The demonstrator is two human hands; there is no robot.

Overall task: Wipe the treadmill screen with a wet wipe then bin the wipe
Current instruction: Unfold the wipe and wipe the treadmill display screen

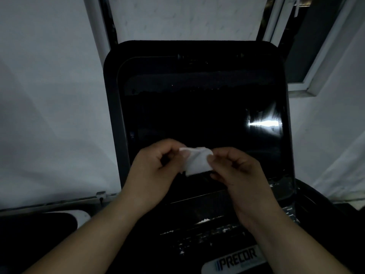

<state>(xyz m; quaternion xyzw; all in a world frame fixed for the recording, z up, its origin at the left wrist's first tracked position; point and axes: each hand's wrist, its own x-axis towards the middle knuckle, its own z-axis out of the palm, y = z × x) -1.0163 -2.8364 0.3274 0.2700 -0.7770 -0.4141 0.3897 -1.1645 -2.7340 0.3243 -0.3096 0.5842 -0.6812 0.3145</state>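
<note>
A small white wet wipe (197, 162) is held between both hands in front of the lower part of the dark treadmill screen (201, 115). My left hand (156, 171) pinches the wipe's left edge with thumb and forefinger. My right hand (235, 171) pinches its right edge, fingers curled. The wipe hangs partly folded, a little off the glass. The screen is black and glossy, with a bright reflection at its right side. No bin is in view.
The console's button panel (213, 232) with a Precor badge (237, 260) lies below the hands. White walls flank the console. A window frame (308, 56) stands open at the upper right. A dark rounded handrail (59, 222) sits at the lower left.
</note>
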